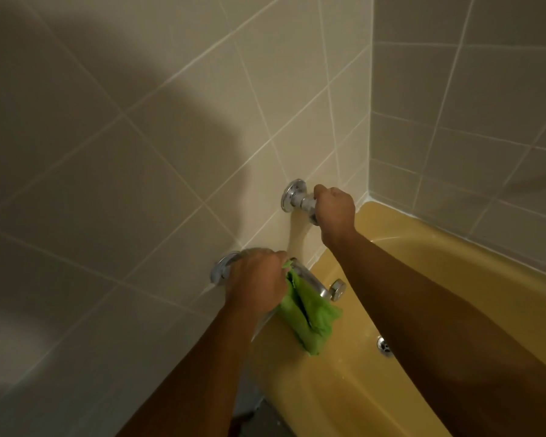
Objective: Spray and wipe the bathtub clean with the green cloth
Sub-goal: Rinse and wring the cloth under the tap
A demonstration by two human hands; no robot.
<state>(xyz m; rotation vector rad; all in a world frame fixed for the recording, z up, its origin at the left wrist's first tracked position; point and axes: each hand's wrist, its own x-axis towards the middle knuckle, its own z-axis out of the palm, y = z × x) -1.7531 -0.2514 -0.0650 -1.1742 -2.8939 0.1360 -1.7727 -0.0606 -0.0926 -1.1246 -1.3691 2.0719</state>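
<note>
A yellow bathtub fills the lower right, set against cream tiled walls. My left hand grips the green cloth, which hangs crumpled over the chrome mixer tap beside the lower wall fitting. My right hand is curled round the upper chrome tap handle, just off its round wall plate. A chrome knob sticks out past the cloth. No spray bottle shows in the head view.
A chrome overflow drain sits in the tub's end wall below my right forearm. Tiled walls meet in a corner above the tub rim. A strip of dark floor shows below the tub's near edge.
</note>
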